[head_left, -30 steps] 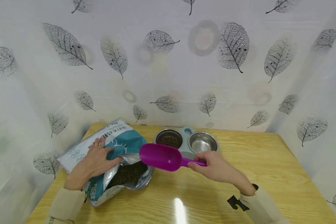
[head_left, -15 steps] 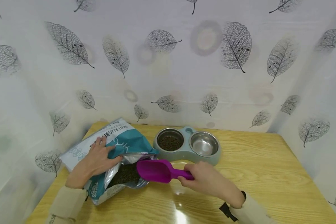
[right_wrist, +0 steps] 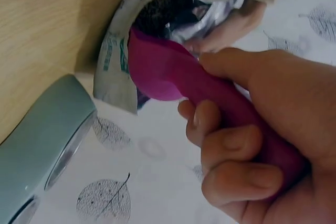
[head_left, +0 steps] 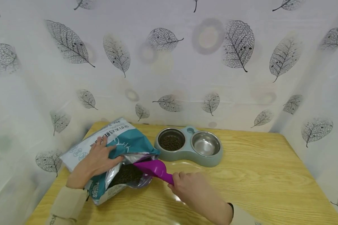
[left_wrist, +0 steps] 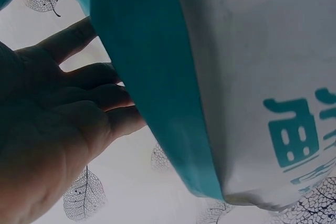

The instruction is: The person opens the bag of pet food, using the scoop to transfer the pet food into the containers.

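A blue, white and silver pet food bag point(head_left: 138, 137) lies on its side at the left of the table, its mouth facing the front and right. Brown kibble point(head_left: 128, 175) shows inside the mouth. My left hand point(head_left: 97, 161) rests on the bag's upper side with fingers spread, the thumb near the edge of the opening. Curled around the handle of a purple scoop point(head_left: 153, 168), my right hand point(head_left: 190, 189) holds it tilted, the scoop's front end in the bag's mouth. The right wrist view shows the fingers wrapped round the scoop's handle point(right_wrist: 247, 119).
Behind the scoop stands a grey-blue double bowl stand point(head_left: 191, 157). Its left steel bowl point(head_left: 171, 129) holds kibble; its right steel bowl point(head_left: 205, 143) shows bare metal. A leaf-patterned curtain point(head_left: 180, 72) hangs behind the wooden table point(head_left: 259, 175).
My right hand has moved down and left, bringing the scoop from above the table into the bag's mouth and tilting it. My left hand stays on the bag.
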Demonstrator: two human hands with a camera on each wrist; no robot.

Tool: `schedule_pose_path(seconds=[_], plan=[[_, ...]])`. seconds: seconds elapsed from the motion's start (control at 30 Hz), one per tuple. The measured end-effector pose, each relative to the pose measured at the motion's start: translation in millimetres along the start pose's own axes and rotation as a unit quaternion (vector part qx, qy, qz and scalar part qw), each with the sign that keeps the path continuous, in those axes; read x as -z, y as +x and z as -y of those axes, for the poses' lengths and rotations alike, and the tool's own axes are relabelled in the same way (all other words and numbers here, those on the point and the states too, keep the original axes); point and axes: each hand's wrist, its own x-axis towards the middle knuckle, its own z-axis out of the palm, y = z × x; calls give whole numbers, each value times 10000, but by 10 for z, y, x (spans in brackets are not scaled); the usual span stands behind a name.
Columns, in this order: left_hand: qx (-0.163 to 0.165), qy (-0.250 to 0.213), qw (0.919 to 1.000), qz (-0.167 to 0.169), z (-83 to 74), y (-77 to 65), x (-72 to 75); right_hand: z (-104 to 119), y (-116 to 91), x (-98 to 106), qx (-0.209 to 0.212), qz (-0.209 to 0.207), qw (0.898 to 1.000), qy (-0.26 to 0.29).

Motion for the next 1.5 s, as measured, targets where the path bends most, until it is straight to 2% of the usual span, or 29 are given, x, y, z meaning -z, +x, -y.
schedule_pose_path(seconds=[0.13,0.27,0.4,0.5,0.53,0.6,0.73,0.87,0.97,1.03,1.1,1.2,1.3,1.37,1.43,1.5], plan=[[-8,-12,10000,14,1,-3,3,141,23,-32,176,-19,9992,-353],[-21,12,10000,6,12,-1,-3,229,54,-83,107,-71,9995,-302],[-15,35,10000,18,19,12,1,254,97,-108,-127,169,9996,194],[-3,-1,10000,25,11,17,6,219,141,-112,-372,387,9909,1236],[-6,-16,10000,16,8,17,6,200,156,-114,-444,470,9842,1648],[-12,-43,10000,16,4,14,8,150,185,-119,-612,681,9626,2551],[-33,-63,10000,-7,11,5,14,51,232,-148,-897,1180,9084,3910],[-48,-51,10000,-34,13,3,11,-24,250,-183,-1340,1672,8521,4775],[-60,-25,10000,-31,8,1,6,-57,237,-201,-1586,1856,8295,5023],[-63,-11,10000,-18,4,-1,3,-69,223,-209,-1683,1923,8211,5103],[-62,-24,10000,-14,-4,-2,-2,-81,207,-213,-1730,1954,8173,5137],[-62,-12,10000,-23,-5,-2,-2,-109,182,-219,-1855,2125,7971,5339],[-70,15,10000,-48,-4,-1,2,-157,146,-238,-1946,2355,7729,5561],[-79,27,9999,-68,-3,-2,8,-189,107,-265,-1982,2531,7516,5760],[-88,33,9999,-84,-4,-4,10,-221,64,-297,-1980,2711,7260,6002],[-85,31,9999,-84,-3,-5,11,-246,18,-338,-1966,2855,7058,6178]])
